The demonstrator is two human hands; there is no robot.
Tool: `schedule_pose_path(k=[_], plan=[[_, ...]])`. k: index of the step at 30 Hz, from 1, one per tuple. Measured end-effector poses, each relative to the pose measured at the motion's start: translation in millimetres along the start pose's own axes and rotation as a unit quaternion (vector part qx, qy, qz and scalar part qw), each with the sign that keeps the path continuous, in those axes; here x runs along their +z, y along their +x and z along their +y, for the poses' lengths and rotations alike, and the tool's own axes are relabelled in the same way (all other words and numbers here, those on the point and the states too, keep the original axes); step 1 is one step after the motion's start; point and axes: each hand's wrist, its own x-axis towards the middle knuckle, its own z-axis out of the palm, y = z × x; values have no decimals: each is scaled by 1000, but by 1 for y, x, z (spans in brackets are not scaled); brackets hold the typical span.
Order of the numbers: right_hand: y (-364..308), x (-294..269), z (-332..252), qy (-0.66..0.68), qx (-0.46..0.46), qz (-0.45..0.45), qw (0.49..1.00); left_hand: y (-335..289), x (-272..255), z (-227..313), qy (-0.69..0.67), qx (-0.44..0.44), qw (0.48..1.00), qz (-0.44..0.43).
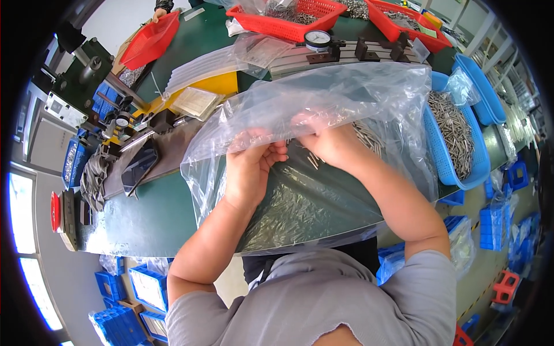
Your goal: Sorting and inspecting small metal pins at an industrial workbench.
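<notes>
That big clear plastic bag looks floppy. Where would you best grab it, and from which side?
Probably at the open rim of the bag, coming from the near side, as the left hand does: its fingers pinch the loose edge there. The film is limp and crumpled, so a gathered edge should hold better than the flat, slippery middle. The right hand reaches inside among the metal pins.

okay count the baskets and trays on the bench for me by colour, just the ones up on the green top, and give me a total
Red baskets and trays: 3 – red tray, red basket, second red basket
Blue baskets: 2 – blue basket holding metal pins, another blue basket behind it
Total: 5
</notes>
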Motion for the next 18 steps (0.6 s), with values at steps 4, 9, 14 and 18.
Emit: schedule_pose_path(k=[4, 9, 14, 18], plan=[[-3, 7, -3, -75, -52, 32, 995, -1, 1, 1, -2, -10, 1000, 9], [-6, -5, -8, -56, -34, -97, 993, -2, 1, 3, -3, -11, 1000, 7], [-5, -16, -1, 129, 76, -64, 987, -2, 1, 2, 8, -44, 999, -3], [1, -30, -10, 384, 243, -72, 888, -3, 1, 0, 15, -88, 996, -22]])
